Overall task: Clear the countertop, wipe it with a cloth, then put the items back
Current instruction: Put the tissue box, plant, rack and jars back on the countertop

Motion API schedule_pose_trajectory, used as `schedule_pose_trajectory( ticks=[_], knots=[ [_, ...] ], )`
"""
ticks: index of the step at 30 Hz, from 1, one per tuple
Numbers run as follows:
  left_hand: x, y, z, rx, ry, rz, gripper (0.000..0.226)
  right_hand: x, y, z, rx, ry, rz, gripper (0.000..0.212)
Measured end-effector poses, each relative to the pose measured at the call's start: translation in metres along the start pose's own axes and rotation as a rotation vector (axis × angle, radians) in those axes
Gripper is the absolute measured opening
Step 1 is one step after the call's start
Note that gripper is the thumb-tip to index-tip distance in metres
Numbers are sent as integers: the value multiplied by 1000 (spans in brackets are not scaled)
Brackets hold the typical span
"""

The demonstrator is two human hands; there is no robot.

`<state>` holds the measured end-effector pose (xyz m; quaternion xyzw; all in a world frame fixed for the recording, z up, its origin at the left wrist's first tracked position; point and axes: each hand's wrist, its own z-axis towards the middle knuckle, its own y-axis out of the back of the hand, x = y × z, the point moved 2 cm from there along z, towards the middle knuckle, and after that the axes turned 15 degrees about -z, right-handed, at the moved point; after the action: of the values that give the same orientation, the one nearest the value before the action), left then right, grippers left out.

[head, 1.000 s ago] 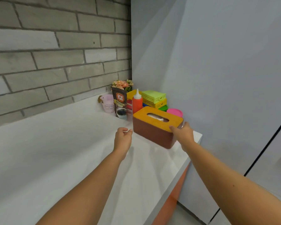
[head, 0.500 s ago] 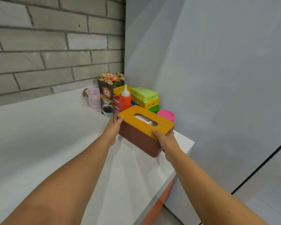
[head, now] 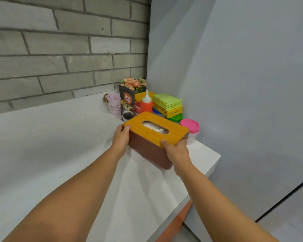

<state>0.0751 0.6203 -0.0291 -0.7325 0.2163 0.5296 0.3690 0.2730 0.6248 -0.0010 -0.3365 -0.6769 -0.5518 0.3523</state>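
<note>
Two hands are on the tissue box. My left hand grips its left short end and my right hand the near right corner. The fingers of both are curled round the brown body, with each thumb hooked over the edge of the orange lid. The box sits at the right end of the white bench, close to its edge. I cannot tell whether its base rests on the surface or is just clear of it.

I judge it light: a stiff plastic shell holding soft tissue, which shows through the slot. The walls look smooth, so a squeeze from both ends suits it better than a pinch from one side. The lid may be loose, so I would carry the weight by the body, never the lid.

The pink-lidded jar, red squeeze bottle and coffee pouch stand just behind. I would raise the box straight up before swinging it away.
</note>
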Motion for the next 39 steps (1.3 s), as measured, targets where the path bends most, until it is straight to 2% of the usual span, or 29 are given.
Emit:
schedule_pose_trajectory(
  ticks=[8,17,20,24,27,32,39],
  knots=[
    [-52,79,-29,-147,-139,-30,34,49,-44,-44,95,121,14,85],
    [-110,211,-91,-381,-242,-48,23,106,-126,-115,302,278,30,85],
    [-128,261,-117,-441,-265,-61,27,125,-159,-149,372,318,35,85],
    [-150,332,-157,-523,-296,-83,25,148,-206,-202,455,357,28,77],
    [-163,385,-187,-568,-310,-80,33,164,-239,-242,517,392,20,69],
    [-177,458,-222,-611,-310,-71,40,182,-287,-290,605,438,-14,70],
    [-177,519,-230,-667,-337,-127,40,205,-337,-306,689,501,-123,62]
  ],
)
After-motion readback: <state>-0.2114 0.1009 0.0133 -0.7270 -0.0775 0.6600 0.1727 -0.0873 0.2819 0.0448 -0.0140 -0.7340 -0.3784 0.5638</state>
